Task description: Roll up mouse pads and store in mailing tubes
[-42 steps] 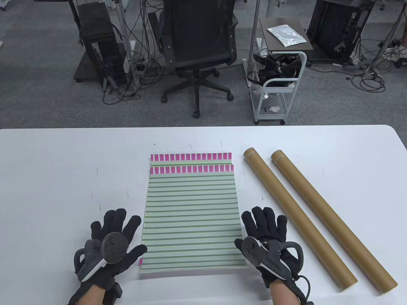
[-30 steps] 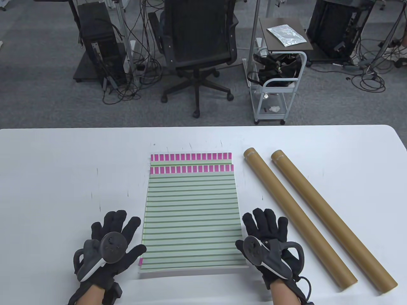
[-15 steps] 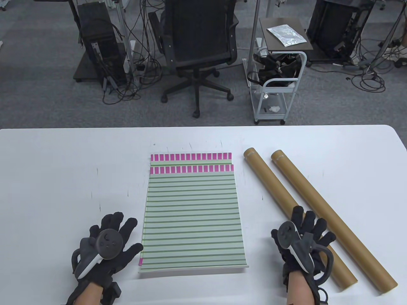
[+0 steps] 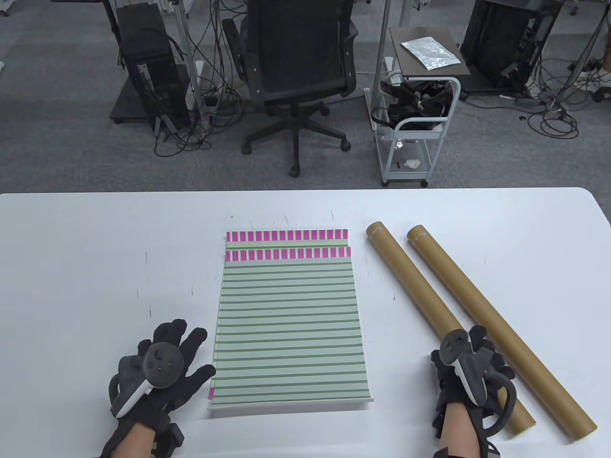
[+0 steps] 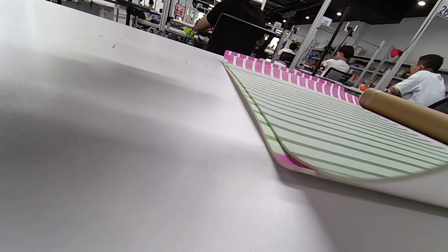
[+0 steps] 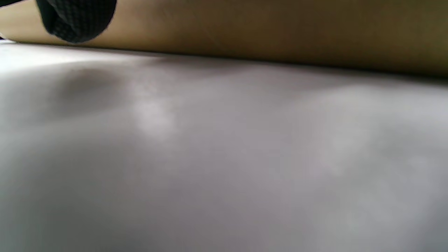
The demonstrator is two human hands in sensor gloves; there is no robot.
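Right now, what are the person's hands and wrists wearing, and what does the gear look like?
Both the left hand and the right hand wear black knit gloves. A dark grey tracker with a round disc head, a white strip along its underside and a loop ring is strapped to the back of each. Black bands wrap both wrists, and a black cable curls off the right wrist.

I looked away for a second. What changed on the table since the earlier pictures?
The right hand left the mouse pads' right edge and moved right onto the nearer mailing tube; its fingers now lie over it, though a firm grip is unclear. The left hand, pads and farther tube stayed put.
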